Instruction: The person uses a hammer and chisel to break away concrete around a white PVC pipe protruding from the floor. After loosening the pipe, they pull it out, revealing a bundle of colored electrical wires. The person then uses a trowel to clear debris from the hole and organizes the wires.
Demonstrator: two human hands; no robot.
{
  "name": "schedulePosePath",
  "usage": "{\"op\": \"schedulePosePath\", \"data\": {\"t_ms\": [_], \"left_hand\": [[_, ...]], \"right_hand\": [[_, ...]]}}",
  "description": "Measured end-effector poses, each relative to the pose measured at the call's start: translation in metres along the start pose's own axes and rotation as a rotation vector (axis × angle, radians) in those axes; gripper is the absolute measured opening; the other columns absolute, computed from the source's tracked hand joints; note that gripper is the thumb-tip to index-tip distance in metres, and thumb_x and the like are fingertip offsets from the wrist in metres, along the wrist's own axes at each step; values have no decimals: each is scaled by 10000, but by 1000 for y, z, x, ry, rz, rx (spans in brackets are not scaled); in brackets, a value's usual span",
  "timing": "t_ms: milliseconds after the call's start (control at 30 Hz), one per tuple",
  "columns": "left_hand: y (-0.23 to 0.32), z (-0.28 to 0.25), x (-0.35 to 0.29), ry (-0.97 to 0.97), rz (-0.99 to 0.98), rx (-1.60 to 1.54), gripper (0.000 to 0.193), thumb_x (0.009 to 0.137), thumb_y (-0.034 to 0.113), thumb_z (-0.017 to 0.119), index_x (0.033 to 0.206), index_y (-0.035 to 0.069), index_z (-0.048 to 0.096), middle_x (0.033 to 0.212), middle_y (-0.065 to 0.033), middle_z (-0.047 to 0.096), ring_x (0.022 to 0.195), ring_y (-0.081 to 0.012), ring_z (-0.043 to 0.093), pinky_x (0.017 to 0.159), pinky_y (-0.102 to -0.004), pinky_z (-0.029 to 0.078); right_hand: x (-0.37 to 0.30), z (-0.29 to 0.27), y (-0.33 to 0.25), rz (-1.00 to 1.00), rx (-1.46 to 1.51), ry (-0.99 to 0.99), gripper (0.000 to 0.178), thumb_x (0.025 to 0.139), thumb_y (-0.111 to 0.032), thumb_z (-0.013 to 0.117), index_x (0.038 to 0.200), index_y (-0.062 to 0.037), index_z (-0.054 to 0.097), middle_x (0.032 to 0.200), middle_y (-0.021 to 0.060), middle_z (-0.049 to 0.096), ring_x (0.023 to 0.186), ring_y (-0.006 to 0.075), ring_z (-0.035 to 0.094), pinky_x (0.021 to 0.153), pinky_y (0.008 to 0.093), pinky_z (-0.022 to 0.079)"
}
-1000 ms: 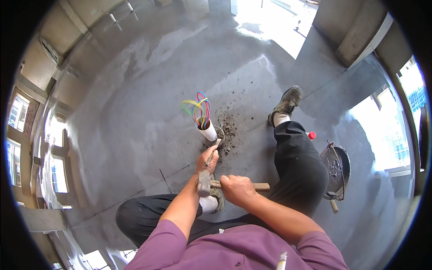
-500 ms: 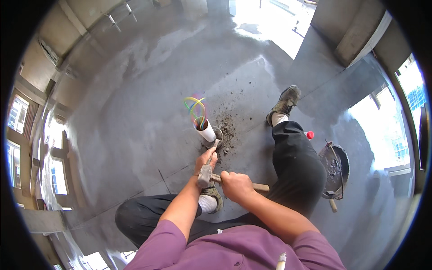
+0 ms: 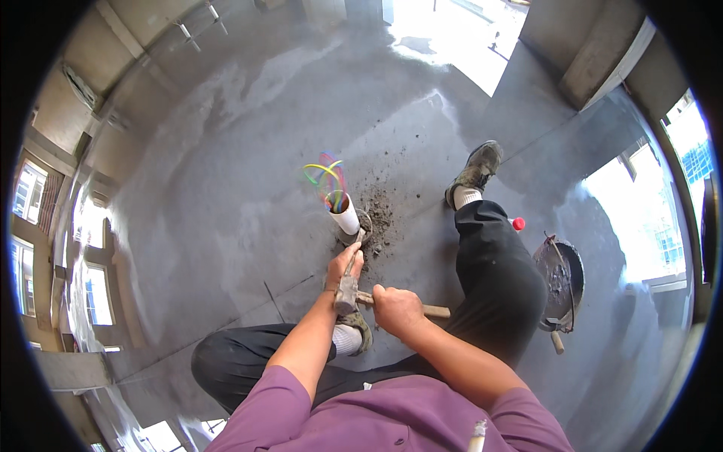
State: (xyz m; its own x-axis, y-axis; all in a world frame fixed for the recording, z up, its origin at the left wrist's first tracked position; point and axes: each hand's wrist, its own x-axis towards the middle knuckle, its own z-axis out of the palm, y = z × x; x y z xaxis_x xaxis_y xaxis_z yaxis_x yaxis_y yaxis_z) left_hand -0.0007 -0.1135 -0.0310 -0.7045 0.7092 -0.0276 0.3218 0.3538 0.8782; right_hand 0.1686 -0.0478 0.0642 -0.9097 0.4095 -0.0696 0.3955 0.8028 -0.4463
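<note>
My left hand is closed around a metal chisel, its end against the base of a white pipe. Much of the chisel is hidden by the hand and the hammer. My right hand grips the wooden handle of a hammer, whose metal head hangs over my left wrist, by the near end of the chisel. Out of the upright pipe loop several thin coloured wires. Broken grey crumbs lie on the floor to the right of the pipe, around a chipped ring at its base.
At right stands a bucket with a wire handle and grey residue; a wooden-handled tool lies by it. A red cap shows beside my right knee. My shoes rest on the smooth grey concrete floor.
The wire loops have swayed and spread a little to the left. The hammer head has shifted only slightly; both hands keep their holds.
</note>
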Motion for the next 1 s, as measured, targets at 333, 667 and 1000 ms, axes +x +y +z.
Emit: {"op": "schedulePosePath", "data": {"t_ms": [333,667,1000], "left_hand": [[-6,-2,0,-69,80,32,362,978,245,598,1290,63,621,1081,-177,718,984,-289,715,851,-368,548],[12,-18,-8,-118,-52,-158,261,939,101,615,1191,58,667,802,-38,649,690,-118,597,649,-293,506],[12,-17,20,12,-4,24,188,963,238,631,1070,96,694,890,-180,713,852,-367,703,712,-402,534]], "right_hand": [[-5,-4,0,18,54,-26,163,881,-223,637,853,-78,568,741,156,661,678,374,677,600,491,539],[-14,-41,-5,45,232,108,233,889,-242,689,841,-61,552,741,168,646,700,396,654,622,496,519],[1,-79,-2,154,438,128,306,917,-302,685,845,-36,551,775,223,645,745,443,641,639,527,488]]}}
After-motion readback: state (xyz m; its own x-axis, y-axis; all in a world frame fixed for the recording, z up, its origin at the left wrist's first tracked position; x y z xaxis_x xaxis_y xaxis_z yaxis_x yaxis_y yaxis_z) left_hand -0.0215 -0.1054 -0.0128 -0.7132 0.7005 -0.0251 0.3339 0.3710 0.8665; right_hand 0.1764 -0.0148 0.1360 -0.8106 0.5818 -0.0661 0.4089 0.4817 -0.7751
